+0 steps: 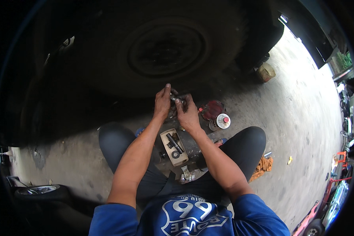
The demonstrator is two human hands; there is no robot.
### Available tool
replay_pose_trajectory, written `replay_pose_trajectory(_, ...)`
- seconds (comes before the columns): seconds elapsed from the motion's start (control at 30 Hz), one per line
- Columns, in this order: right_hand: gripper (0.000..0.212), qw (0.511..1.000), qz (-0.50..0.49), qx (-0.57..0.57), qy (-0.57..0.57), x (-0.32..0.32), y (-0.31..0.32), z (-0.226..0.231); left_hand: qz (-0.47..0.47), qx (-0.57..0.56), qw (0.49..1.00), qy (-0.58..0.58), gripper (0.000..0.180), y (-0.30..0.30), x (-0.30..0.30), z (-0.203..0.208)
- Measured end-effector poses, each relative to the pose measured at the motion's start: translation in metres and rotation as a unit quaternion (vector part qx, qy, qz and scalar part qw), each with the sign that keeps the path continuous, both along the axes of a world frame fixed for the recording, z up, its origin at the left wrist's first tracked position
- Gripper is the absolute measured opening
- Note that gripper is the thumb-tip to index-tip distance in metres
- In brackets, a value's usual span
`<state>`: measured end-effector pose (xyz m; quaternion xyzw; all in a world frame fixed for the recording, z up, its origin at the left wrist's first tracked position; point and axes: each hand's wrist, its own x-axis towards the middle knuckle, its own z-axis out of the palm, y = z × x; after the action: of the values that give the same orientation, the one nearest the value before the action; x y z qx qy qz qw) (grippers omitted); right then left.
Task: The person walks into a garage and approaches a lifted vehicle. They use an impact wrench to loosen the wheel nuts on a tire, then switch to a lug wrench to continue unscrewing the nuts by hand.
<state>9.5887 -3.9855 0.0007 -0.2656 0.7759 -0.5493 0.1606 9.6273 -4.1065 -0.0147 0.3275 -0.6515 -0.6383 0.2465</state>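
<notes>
Both hands are raised in front of me, close together, under a dark vehicle body. My left hand (161, 103) and my right hand (188, 115) are closed on a small greyish metal part (173, 97), with both thumbs on the near side. Fingers cover much of it, so its exact kind cannot be made out. Below the hands, between my legs, lies a cream open box (179, 161) holding a dark rod-like part (174, 143) and a dark ring (176, 154). Right of the hands stands a round can (223, 121) with a red cap, beside a dark red object (212, 109).
A dark wheel (166, 47) looms ahead. An orange-brown cloth (262, 168) lies by my right knee, and a clear plastic bag (188, 176) near my lap. A yellowish block (266, 72) sits farther right. Another wheel (41, 191) rests at left on the concrete floor (299, 118).
</notes>
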Motion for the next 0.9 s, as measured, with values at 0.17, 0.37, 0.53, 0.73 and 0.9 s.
replay_pose_trajectory(0.17,0.026,0.999,0.010,-0.036,0.038,0.001,-0.006,0.001,0.049,-0.222,0.974,-0.008,0.049,-0.003,0.000,0.004)
replay_pose_trajectory(0.37,0.035,0.995,0.061,-0.073,-0.011,-0.012,-0.004,-0.005,-0.109,-0.131,0.985,-0.019,0.049,-0.008,0.007,0.009)
replay_pose_trajectory(0.53,0.043,0.968,0.164,-0.165,-0.095,-0.027,0.004,-0.014,-0.128,-0.137,0.981,-0.057,0.061,-0.011,0.011,0.012)
replay_pose_trajectory(0.73,0.035,0.976,0.183,-0.094,-0.072,-0.040,0.009,-0.020,-0.135,-0.189,0.970,-0.069,0.080,-0.012,0.013,0.022)
replay_pose_trajectory(0.9,0.029,0.986,0.131,-0.082,-0.061,-0.049,0.015,-0.014,-0.144,-0.267,0.950,-0.079,0.079,-0.013,0.012,0.028)
